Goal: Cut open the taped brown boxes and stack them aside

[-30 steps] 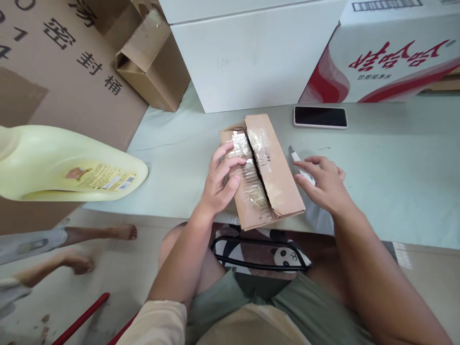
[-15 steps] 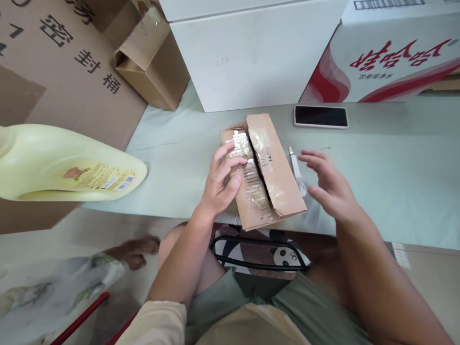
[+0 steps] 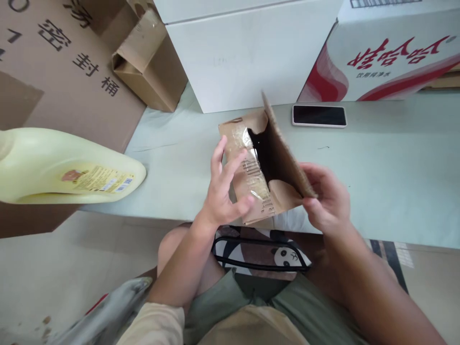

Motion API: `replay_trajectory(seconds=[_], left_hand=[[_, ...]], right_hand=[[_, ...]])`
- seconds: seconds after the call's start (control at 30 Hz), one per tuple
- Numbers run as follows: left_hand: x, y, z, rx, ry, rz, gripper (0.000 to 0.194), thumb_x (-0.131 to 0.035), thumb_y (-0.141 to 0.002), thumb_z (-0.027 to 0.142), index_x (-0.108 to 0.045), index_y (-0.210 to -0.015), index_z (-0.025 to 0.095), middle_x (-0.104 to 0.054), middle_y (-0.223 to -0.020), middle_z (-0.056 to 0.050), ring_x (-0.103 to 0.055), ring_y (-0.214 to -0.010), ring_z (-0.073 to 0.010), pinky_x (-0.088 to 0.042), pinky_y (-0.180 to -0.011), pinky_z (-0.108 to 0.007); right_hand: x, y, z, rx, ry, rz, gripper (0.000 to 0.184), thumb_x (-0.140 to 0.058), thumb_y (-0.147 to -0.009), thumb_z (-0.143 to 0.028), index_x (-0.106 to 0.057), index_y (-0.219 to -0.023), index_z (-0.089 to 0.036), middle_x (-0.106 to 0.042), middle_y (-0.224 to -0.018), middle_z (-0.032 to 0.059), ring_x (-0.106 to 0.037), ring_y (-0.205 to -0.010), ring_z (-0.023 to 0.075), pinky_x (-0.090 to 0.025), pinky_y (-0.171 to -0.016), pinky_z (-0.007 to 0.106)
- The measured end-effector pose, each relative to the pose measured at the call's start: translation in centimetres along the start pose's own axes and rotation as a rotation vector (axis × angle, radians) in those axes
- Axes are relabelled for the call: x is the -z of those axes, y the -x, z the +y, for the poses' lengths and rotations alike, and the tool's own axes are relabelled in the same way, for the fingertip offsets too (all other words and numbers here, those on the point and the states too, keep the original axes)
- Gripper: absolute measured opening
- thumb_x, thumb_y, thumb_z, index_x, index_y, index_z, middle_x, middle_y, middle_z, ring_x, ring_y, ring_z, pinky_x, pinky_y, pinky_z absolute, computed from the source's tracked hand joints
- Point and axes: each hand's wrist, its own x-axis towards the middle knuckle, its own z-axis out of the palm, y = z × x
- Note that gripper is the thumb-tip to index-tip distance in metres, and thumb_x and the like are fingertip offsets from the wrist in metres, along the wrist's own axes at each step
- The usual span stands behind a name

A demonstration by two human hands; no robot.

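Note:
A small brown cardboard box [image 3: 241, 184] with torn clear tape lies at the front edge of the covered table. Its right flap [image 3: 287, 148] stands raised, and the dark inside shows through the gap; what it holds cannot be made out. My left hand [image 3: 226, 187] rests on the box's left side with fingers spread. At the lower corner of the raised flap, my right hand [image 3: 327, 196] pinches the cardboard edge between thumb and fingers. The white cutter seen earlier right of the box is hidden now.
A phone [image 3: 319, 116] lies behind the box, in front of a white carton [image 3: 247, 62] and a red-and-white carton [image 3: 388, 62]. To the left are a pale yellow bottle [image 3: 72, 165], a small brown box [image 3: 151, 62] and a large carton [image 3: 82, 96].
My right hand has moved left onto the box and lifted its right flap, widening the narrow slit. The left hand stays on the box. A person's foot at lower left has gone from view.

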Motion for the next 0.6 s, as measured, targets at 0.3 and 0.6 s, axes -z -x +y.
replay_trajectory(seconds=[0.3, 0.6], left_hand=[[0.6, 0.2, 3.0, 0.041, -0.039, -0.149, 0.093, -0.084, -0.079, 0.053, -0.036, -0.156, 0.031, -0.007, -0.175, -0.018, -0.015, -0.164, -0.0492, -0.029, -0.126, -0.073], [0.3, 0.5, 0.3, 0.199, 0.096, 0.031, 0.075, -0.067, -0.091, 0.069, -0.043, -0.15, 0.028, -0.044, -0.164, -0.019, -0.056, -0.144, -0.0347, -0.062, -0.101, -0.044]], right_hand=[[-0.7, -0.3, -0.6, -0.042, 0.141, 0.073, 0.039, -0.062, -0.099, -0.055, -0.066, -0.126, -0.027, -0.073, -0.135, 0.0142, -0.075, -0.118, 0.0339, -0.066, -0.088, 0.048], [-1.2, 0.3, 1.6, -0.088, 0.072, -0.053, 0.046, -0.066, -0.1, -0.043, -0.054, -0.142, -0.029, -0.056, -0.159, 0.0135, -0.057, -0.145, 0.0305, -0.056, -0.11, 0.05]])
